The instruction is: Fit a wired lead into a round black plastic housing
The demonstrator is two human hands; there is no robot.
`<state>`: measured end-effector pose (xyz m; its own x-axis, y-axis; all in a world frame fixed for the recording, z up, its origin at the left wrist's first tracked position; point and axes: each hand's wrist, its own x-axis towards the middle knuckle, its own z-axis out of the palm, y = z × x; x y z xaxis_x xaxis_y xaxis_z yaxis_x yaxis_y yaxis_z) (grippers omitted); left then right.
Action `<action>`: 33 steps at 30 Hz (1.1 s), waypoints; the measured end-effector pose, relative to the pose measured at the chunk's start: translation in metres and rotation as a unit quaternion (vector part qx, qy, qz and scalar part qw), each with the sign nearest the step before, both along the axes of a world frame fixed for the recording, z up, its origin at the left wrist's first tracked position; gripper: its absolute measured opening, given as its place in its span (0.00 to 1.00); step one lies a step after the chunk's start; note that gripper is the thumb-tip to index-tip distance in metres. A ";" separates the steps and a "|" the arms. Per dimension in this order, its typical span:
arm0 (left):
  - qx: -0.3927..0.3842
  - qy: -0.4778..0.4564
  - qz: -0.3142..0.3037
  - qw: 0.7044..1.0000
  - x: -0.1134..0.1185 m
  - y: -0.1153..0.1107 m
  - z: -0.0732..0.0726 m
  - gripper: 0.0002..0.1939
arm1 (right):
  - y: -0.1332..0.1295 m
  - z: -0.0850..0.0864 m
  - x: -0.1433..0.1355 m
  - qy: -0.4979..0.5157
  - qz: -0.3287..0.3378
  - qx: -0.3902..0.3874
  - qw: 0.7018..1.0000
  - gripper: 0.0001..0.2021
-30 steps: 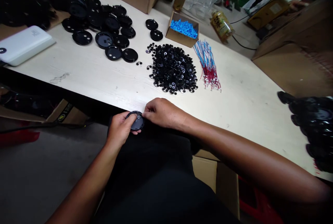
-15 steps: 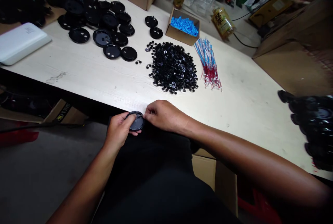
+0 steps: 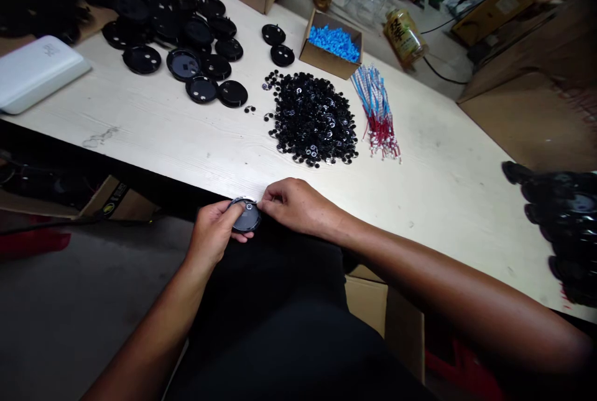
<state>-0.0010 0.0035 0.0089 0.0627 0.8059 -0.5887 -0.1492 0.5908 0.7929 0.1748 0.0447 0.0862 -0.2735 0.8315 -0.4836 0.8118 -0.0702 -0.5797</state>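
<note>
My left hand (image 3: 212,231): fingers closed on black disc (image 3: 247,221), thumb across its face, others underneath. Disc held by near edge of tabletop (image 3: 438,158). My right hand (image 3: 296,205): thumb and index fingertips pinched together at disc's right rim; whether on rim or some small part, I cannot tell. Ring (image 3: 249,206) visible on disc, just beside left thumb. Best judged: disc well backed from below, left thumb clear of ring, right fingertips working gently, square to rim.
</note>
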 end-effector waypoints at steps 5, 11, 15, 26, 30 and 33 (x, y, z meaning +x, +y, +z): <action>-0.004 -0.014 -0.005 1.000 0.000 0.001 -0.001 0.16 | 0.002 -0.002 0.000 0.006 -0.001 0.000 1.000 0.09; -0.020 -0.036 -0.009 0.999 -0.005 0.003 0.001 0.18 | 0.004 -0.002 0.002 0.018 -0.004 -0.005 1.000 0.09; -0.025 -0.039 -0.007 0.999 -0.007 0.004 0.003 0.18 | 0.008 0.000 0.001 0.011 0.007 -0.008 1.000 0.09; -0.030 -0.045 -0.038 0.998 -0.009 0.008 0.006 0.18 | 0.016 -0.002 0.000 -0.017 0.040 -0.010 0.999 0.11; -0.035 -0.057 -0.038 0.997 -0.012 0.006 0.004 0.19 | 0.018 -0.002 -0.001 -0.027 0.042 -0.013 0.999 0.11; -0.036 -0.059 -0.036 0.997 -0.014 0.005 0.003 0.19 | 0.018 -0.002 -0.003 -0.026 0.041 -0.018 0.999 0.11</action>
